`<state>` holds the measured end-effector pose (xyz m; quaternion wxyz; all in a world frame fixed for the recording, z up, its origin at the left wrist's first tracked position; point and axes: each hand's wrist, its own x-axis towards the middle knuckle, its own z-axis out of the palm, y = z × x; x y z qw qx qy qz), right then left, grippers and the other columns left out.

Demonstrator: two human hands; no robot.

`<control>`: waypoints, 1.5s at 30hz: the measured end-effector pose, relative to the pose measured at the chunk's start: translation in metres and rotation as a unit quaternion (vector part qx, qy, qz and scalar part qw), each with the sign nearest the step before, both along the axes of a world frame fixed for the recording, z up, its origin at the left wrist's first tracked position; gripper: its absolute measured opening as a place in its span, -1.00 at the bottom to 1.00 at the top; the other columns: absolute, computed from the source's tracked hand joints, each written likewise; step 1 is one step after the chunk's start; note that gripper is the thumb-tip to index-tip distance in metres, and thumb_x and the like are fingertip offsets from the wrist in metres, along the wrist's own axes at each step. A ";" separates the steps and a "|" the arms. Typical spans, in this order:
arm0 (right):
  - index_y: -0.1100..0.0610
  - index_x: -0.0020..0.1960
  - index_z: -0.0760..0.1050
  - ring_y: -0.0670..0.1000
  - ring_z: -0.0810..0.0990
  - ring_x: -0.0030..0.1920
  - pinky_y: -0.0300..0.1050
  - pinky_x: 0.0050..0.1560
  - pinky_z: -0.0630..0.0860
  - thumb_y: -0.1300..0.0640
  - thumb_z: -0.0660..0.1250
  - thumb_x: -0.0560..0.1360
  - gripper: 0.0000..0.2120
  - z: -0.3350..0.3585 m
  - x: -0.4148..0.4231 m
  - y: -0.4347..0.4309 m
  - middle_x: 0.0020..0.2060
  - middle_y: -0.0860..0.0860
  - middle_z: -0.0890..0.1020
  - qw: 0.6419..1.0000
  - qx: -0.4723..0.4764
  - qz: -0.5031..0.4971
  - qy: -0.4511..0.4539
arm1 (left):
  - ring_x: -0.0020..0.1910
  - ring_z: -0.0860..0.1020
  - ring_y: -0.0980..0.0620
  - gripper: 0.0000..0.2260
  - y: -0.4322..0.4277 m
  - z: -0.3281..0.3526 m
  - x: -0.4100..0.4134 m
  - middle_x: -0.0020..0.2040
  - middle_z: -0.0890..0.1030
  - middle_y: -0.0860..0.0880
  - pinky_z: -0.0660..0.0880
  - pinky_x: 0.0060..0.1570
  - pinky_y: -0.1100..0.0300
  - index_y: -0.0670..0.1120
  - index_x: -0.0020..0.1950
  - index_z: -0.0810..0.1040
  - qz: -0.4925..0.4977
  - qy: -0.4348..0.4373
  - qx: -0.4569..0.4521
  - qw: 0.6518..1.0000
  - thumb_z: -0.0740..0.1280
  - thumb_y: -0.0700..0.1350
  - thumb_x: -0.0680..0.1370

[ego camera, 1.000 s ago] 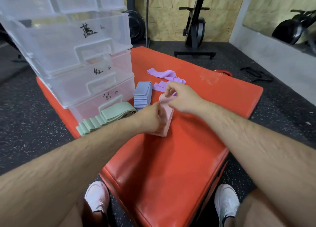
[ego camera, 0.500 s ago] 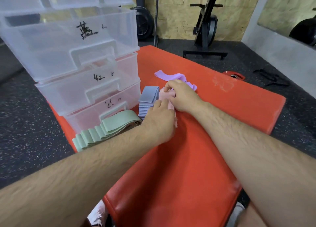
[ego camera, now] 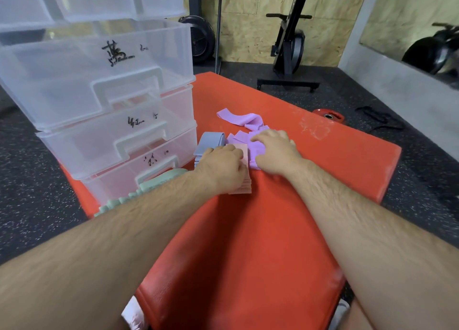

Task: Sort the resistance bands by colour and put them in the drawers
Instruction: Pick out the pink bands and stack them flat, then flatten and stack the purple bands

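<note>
Handwritten 蓝 is showing on the clear drawer (ego camera: 74,86), upper left; the two drawers below (ego camera: 94,143) are bearing illegible marks.

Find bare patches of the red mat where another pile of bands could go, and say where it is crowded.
Free: the red mat between the forearms, and its stretch right of the right hand to the edge. Crowded: beside the drawers, where green bands, blue-grey bands, pink bands under the left hand and purple bands bunch together.
</note>
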<state>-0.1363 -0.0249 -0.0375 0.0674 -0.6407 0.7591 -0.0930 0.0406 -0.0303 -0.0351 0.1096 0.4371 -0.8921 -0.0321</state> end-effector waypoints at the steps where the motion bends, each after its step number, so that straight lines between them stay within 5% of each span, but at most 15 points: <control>1: -0.12 0.47 0.36 0.15 0.21 0.50 0.13 0.43 0.25 -0.02 0.35 0.44 -0.40 -0.005 -0.004 0.000 0.52 -0.08 0.28 0.999 0.032 -0.013 -0.008 | 0.20 0.48 -0.10 -0.74 -0.004 -0.001 -0.003 0.18 0.53 -0.03 0.31 0.18 0.04 -0.09 0.16 0.53 0.003 -0.001 -0.002 1.000 0.14 -0.03 0.61; 4: -0.09 0.45 0.40 0.22 0.38 0.41 0.14 0.38 0.37 -0.07 0.28 0.44 -0.43 -0.016 -0.012 -0.001 0.47 -0.01 0.37 0.998 0.061 -0.013 -0.024 | 0.15 0.50 -0.11 -0.82 -0.011 -0.001 -0.014 0.10 0.55 -0.05 0.31 0.12 0.05 -0.07 0.03 0.51 0.002 -0.025 -0.006 1.000 0.17 -0.04 0.58; 7: 0.03 0.23 0.55 0.25 0.52 0.19 0.06 0.16 0.49 0.15 0.29 0.49 -0.68 -0.018 -0.017 -0.006 0.23 0.10 0.55 0.999 0.012 0.002 -0.030 | 0.15 0.49 -0.10 -0.84 -0.014 -0.002 -0.024 0.11 0.54 -0.06 0.29 0.12 0.05 -0.03 0.03 0.51 0.004 -0.065 -0.005 0.998 0.18 -0.04 0.56; 11: 0.12 -0.09 0.46 0.17 0.52 -0.02 -0.08 -0.15 0.33 0.34 0.22 0.46 -0.85 -0.019 -0.019 -0.008 -0.07 0.08 0.52 0.998 -0.035 -0.043 -0.040 | 0.20 0.47 -0.08 -0.79 -0.018 -0.005 -0.031 0.17 0.52 -0.05 0.28 0.22 0.04 -0.04 0.12 0.51 0.002 -0.076 0.002 0.997 0.20 0.00 0.57; 17: 0.29 0.15 0.49 0.30 0.53 0.12 0.05 0.05 0.42 0.32 0.30 0.49 -0.76 -0.005 -0.036 0.002 0.11 0.28 0.53 0.969 -0.158 -0.182 -0.053 | 0.15 0.48 -0.07 -0.81 -0.018 -0.002 -0.025 0.14 0.52 -0.05 0.28 0.18 0.04 -0.03 0.08 0.47 0.012 -0.071 0.022 0.997 0.15 0.00 0.59; 22: 0.12 0.08 0.58 0.24 0.49 0.10 -0.02 0.04 0.42 0.32 0.18 0.42 -0.68 -0.010 -0.042 -0.009 0.03 0.15 0.54 0.973 -0.187 -0.103 -0.085 | 0.09 0.48 -0.07 -0.90 -0.018 0.002 -0.022 0.10 0.53 -0.04 0.28 0.15 0.04 -0.02 -0.04 0.35 0.010 -0.059 0.028 0.998 0.14 -0.01 0.59; 25: -0.05 0.22 0.52 0.16 0.33 0.25 0.01 0.11 0.44 0.18 0.25 0.50 -0.67 -0.011 -0.033 -0.030 0.21 0.03 0.42 0.990 -0.125 -0.058 -0.019 | 0.12 0.48 -0.09 -0.93 -0.021 0.006 -0.022 0.10 0.53 -0.04 0.26 0.15 0.03 -0.01 -0.04 0.38 0.013 -0.048 0.037 0.998 0.16 -0.04 0.58; 29: -0.23 0.59 -0.02 0.27 -0.05 0.57 0.28 0.43 0.28 -0.14 0.45 0.46 -0.12 0.002 -0.031 -0.070 0.61 0.07 -0.09 0.995 0.084 -0.057 0.020 | 0.11 0.48 -0.10 -0.95 -0.030 0.006 -0.024 -0.02 0.46 -0.02 0.27 0.14 0.02 -0.01 -0.07 0.42 0.022 -0.031 0.047 0.998 0.18 -0.09 0.54; 31: -0.24 0.60 -0.15 0.27 0.03 0.58 0.27 0.48 0.22 -0.17 0.47 0.45 -0.02 0.010 -0.037 -0.089 0.62 0.10 -0.09 0.986 0.167 -0.020 0.006 | 0.10 0.47 -0.10 -0.94 -0.034 0.003 -0.025 -0.03 0.43 -0.02 0.27 0.13 0.02 -0.03 -0.09 0.42 0.026 -0.030 0.046 0.998 0.18 -0.10 0.54; 35: -0.18 0.60 0.05 0.13 0.35 0.45 0.15 0.41 0.34 -0.15 0.37 0.53 -0.25 0.018 -0.046 -0.109 0.54 -0.05 0.24 0.965 0.254 0.052 0.046 | 0.10 0.46 -0.10 -0.93 -0.040 0.002 -0.030 0.09 0.48 -0.04 0.28 0.11 0.02 -0.03 -0.05 0.43 0.031 -0.022 0.036 0.999 0.16 -0.10 0.55; 39: -0.02 0.29 0.54 0.03 0.53 0.20 -0.17 0.09 0.45 0.20 0.36 0.50 -0.63 0.006 -0.042 -0.093 0.14 -0.08 0.57 0.985 0.111 0.012 -0.133 | 0.15 0.45 -0.10 -0.93 -0.041 0.000 -0.032 0.14 0.49 -0.05 0.24 0.06 0.02 -0.02 -0.06 0.42 0.023 -0.024 0.042 0.999 0.15 -0.11 0.54; 41: 0.00 0.07 0.60 0.03 0.59 0.13 -0.22 -0.02 0.43 0.37 0.21 0.47 -0.64 -0.003 -0.039 -0.075 0.02 -0.07 0.63 0.976 0.022 -0.019 -0.214 | 0.24 0.44 -0.10 -0.85 -0.039 0.001 -0.030 0.20 0.49 -0.04 0.26 0.13 0.00 -0.03 0.01 0.50 0.018 -0.039 0.047 0.998 0.16 -0.09 0.54; 45: 0.05 -0.03 0.59 0.06 0.59 -0.01 -0.20 -0.27 0.40 0.42 0.13 0.38 -0.60 0.003 -0.043 -0.043 -0.02 0.01 0.65 0.983 -0.039 -0.050 -0.175 | 0.24 0.43 -0.12 -0.78 -0.032 0.002 -0.025 0.20 0.49 -0.04 0.26 0.25 -0.01 -0.03 0.13 0.51 0.012 -0.066 0.051 0.996 0.17 0.00 0.57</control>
